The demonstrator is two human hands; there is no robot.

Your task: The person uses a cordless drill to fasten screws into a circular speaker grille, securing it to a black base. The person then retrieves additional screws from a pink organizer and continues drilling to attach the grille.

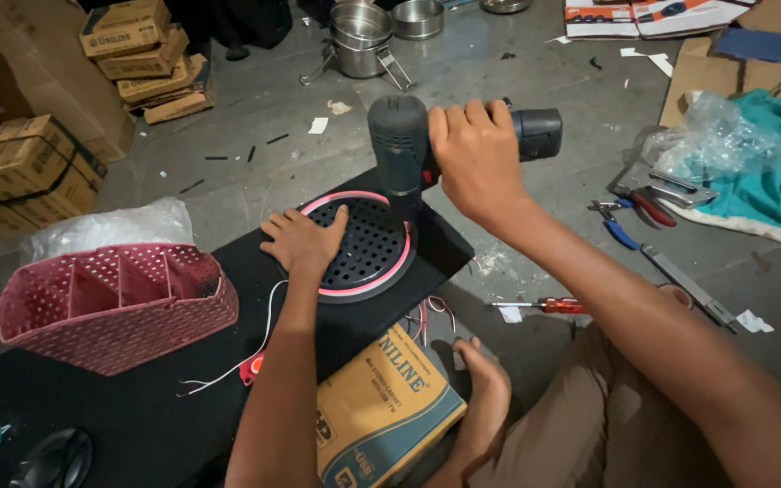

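Note:
My right hand [476,158] grips the handle of a dark grey power drill [401,145], which points down at the right edge of a round black speaker grille [365,244] ringed in pink. My left hand [302,240] lies flat on the grille's left side, fingers spread, pressing it onto a long black cabinet [137,425]. The drill's tip is hidden behind its body. Thin white and red wires [255,352] trail over the cabinet's top.
A pink perforated basket [119,303] stands on the cabinet at left. A cardboard box [390,407] lies by my foot. A red-handled screwdriver [544,305], pliers [616,226] and other tools lie on the concrete floor at right. Steel pots [361,36] and stacked cartons [146,59] sit farther back.

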